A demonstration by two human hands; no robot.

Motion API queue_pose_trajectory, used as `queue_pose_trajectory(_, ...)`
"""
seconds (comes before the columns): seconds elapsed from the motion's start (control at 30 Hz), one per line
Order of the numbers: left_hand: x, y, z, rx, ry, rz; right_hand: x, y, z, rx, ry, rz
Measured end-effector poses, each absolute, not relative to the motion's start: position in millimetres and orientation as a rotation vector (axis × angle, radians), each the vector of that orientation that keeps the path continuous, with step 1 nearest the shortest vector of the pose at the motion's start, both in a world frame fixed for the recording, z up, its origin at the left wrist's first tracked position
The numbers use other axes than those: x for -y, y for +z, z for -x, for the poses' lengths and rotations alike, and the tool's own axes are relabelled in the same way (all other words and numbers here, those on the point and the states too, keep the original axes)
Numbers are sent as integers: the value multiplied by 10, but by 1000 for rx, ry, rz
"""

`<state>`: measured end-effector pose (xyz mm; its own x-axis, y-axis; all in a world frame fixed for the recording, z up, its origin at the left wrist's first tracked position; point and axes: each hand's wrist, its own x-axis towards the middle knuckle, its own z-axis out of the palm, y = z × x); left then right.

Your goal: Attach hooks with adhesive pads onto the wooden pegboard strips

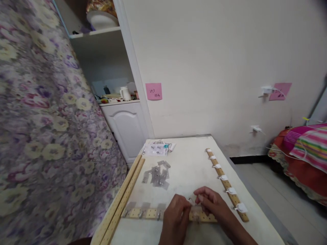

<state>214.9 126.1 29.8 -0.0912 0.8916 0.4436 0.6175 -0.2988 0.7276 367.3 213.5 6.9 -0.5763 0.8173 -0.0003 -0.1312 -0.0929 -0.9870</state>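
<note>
Both hands are close together over the wooden strip with holes that lies across the front of the table. My left hand is closed in a pinch at a small thin loop. Touching or nearly touching the same loop, my right hand has its thumb and fingers pressed together; exactly what is between them is too small to make out. Clear plastic pieces with small metal parts sit along the front strip, partly covered by my left hand. Behind lies a pile of similar clear pieces.
On the right, another wooden strip carries several white tags on metal rings. Two long wooden strips run along the table's left edge. A packet with metal parts lies at the back. A floral curtain hangs at left.
</note>
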Motion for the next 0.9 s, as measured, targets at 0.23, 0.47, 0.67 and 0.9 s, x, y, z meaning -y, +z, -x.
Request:
queue_pose_trajectory(0.23, -1389, 188, -2322, -1373, 1387, -717, -2174, 75, -3761, 1529, 1544, 845)
queue_pose_trajectory(0.47, -1342, 185, -2398, -1030, 1378, -287, -2092, 197, -3792, 1867, 1119, 797)
queue_pose_trajectory(0.67, -1335, 190, -2342, -960, 1435, -256, -2004, 218, -3739, 2040, 1090, 680)
queue_pose_trajectory(0.9, -1329, 218, -2337, -984, 1436, -344, -1972, 185, -3681, 2010, 1059, 728)
